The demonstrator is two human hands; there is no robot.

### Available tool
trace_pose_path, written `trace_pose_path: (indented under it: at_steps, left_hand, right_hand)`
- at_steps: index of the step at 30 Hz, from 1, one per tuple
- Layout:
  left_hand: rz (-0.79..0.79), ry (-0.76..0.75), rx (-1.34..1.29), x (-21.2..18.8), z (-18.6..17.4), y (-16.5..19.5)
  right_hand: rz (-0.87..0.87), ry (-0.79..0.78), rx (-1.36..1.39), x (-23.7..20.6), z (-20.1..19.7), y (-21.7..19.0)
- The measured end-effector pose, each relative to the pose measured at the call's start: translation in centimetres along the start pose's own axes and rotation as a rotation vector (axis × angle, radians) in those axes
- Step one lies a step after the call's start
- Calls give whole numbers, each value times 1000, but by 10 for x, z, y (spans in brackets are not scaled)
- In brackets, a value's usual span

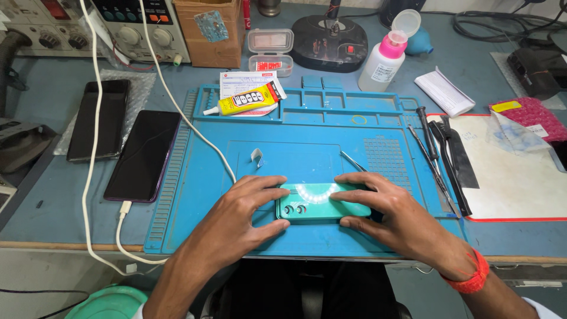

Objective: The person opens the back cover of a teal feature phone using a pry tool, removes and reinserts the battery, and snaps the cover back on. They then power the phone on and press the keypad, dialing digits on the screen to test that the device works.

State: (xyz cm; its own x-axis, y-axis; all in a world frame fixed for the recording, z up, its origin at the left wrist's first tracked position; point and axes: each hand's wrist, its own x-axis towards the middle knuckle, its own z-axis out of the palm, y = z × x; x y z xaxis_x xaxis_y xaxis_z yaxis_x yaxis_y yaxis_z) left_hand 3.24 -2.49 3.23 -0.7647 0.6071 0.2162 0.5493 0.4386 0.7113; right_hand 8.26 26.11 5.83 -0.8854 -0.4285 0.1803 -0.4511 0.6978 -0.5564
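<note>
Head view: stock of a repair worktop, two hands on one green phone

Head view, item count. One blue work mat (207,195) lies on one grey-blue worktop (53,201). One green phone (322,204) lies back-up near the mat's front edge, its two camera lenses at the left end. Two dark phones lie screen-up to the left: one black phone (97,118) on bubble wrap, one purple-edged phone (143,155) beside the mat, with one white cable (171,97) plugged into its near end. One yellow glue tube (243,99) rests on a paper slip at the mat's top left. One clear plastic box (270,51), one cardboard box (209,29) and one white bottle with a pink collar (385,56) stand behind the mat. One pair of tweezers (352,160) and one small bent metal piece (257,156) lie on the mat above the phone. Several dark hand tools (443,156), too overlapped to count, lie at the mat's right edge beside one white board with a red border (514,177).

Hands, two. Left hand (248,204) lies palm-down over the green phone's left end, fingers spread and flat, thumb along its near edge. Right hand (384,207) covers the right end, fingers spread across the top, thumb against the near edge; one orange thread band (469,277) circles its wrist. Both hands press on the phone rather than lifting it.
</note>
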Motion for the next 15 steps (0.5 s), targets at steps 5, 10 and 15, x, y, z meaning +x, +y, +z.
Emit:
trace_pose_path:
  at_steps: [5,10,15]
  left_hand:
    - [-60,-14,-13,0,-1,0]
    - [-85,-27,-12,1,-2,0]
    - [-48,-16,-9,1,-2,0]
  right_hand:
    - [7,29,17,-1,4,1]
    - [22,27,10,-2,7,2]
    - [13,56,-11,-5,10,7]
